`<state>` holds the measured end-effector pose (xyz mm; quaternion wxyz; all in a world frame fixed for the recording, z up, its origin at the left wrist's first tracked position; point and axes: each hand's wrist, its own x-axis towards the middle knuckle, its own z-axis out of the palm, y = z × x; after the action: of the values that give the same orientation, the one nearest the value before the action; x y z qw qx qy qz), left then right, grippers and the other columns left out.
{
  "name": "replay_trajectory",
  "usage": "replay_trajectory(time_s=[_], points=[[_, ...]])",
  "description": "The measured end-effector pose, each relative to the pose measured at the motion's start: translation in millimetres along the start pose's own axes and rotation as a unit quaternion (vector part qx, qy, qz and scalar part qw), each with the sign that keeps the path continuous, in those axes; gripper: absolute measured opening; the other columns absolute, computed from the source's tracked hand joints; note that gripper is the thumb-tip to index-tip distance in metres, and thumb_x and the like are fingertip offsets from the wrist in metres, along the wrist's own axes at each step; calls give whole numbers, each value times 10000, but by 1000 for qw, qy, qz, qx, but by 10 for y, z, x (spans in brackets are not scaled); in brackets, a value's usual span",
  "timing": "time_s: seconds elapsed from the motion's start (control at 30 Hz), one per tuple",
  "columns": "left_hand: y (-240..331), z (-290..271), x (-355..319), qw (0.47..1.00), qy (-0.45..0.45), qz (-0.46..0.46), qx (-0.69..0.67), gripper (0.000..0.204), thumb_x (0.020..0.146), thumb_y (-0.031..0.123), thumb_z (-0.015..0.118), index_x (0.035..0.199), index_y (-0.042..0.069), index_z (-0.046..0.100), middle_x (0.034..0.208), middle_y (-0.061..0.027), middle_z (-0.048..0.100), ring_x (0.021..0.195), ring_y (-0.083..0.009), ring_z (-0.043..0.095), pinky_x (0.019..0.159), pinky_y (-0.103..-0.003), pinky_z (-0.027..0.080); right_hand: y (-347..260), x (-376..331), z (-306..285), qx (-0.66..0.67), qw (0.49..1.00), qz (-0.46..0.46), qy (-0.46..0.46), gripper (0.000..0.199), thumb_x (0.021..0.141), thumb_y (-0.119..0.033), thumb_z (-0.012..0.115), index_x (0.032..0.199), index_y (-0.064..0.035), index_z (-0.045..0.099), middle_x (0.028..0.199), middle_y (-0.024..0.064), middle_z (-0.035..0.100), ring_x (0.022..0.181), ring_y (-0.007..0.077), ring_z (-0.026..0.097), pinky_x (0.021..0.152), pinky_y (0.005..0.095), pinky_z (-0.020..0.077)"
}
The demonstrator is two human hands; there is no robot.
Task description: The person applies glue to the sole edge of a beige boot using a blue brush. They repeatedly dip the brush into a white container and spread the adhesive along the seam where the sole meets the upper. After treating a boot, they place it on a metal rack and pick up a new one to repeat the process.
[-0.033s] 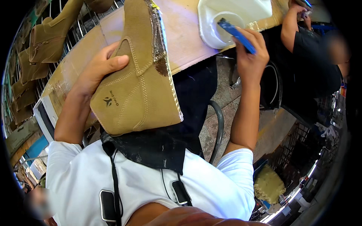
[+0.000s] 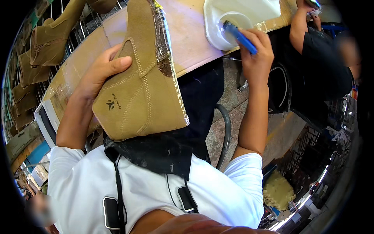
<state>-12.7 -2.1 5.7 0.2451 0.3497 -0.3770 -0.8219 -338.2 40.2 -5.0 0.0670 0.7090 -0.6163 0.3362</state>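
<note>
Tan suede ankle boot (image 2: 140, 85), small dark logo on its side, sits gripped in my left hand (image 2: 99, 72) above my lap. My right hand (image 2: 257, 50) pinches a blue-handled brush (image 2: 239, 37), its tip inside a white plastic tub (image 2: 249, 9) on the cardboard-covered bench (image 2: 191, 39).

left hand (image 2: 102, 74) gripping, right hand (image 2: 258, 50) raised, clenched

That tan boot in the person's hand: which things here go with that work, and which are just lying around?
In hand:
- tan suede boot, held by the left hand
- blue-handled brush, in the right hand, tip in the white tub

Lying about:
- other tan boots on the wire rack
- grey hose
- a co-worker's arm
</note>
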Motion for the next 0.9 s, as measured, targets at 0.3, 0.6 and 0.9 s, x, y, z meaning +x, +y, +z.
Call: replay_trajectory(time_s=[0.3,0.6,0.9], points=[[62,-60,-27,999,33,-8,-34,538,828,257,631,1220,-52,431,1108,-122,580,934,-138,608,803,-236,494,-407,-343,-74,486,809,324,65,171,829,-64,595,940,65,582,897,101,603,812,161,572,745,291,449],[33,3,50,1000,1,6,-15,510,836,268,625,1204,-41,454,1089,-110,592,924,-131,613,795,-237,498,-857,-177,-168,515,822,245,-2,299,783,-92,588,1007,101,545,990,184,581,907,220,552,847,336,415],[85,37,16,992,41,-10,-117,421,852,260,604,1150,-25,518,1045,-131,622,882,-161,646,766,-264,542,-848,-255,-425,466,880,96,1,365,765,-274,583,871,75,583,816,180,560,717,209,480,628,293,349]])
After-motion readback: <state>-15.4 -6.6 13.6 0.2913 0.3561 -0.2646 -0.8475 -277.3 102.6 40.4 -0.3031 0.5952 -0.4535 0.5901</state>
